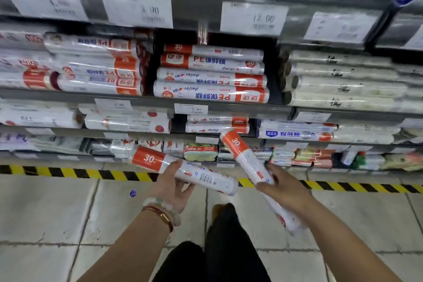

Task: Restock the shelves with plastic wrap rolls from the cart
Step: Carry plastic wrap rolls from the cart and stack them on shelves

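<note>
My left hand (pixel 174 186) grips a white plastic wrap roll (pixel 206 177) with an orange "30" end, held nearly level and pointing left. My right hand (pixel 280 186) holds a second roll (pixel 246 159) of the same kind around its middle, tilted with the orange end up toward the shelves. Both rolls hang in front of the lower shelves. On the middle shelf (pixel 229 107) lies a stack of matching rolls (pixel 211 80), with a dark gap above it. A lower shelf holds two more matching rolls (pixel 216 124). The cart is out of view.
Other wrapped rolls fill the shelf to the left (pixel 96 66) and right (pixel 343 80). Price tags (pixel 253 18) line the shelf edges. Yellow-black tape (pixel 68 173) runs along the tiled floor at the shelf base. My legs in dark trousers (pixel 219 249) stand below.
</note>
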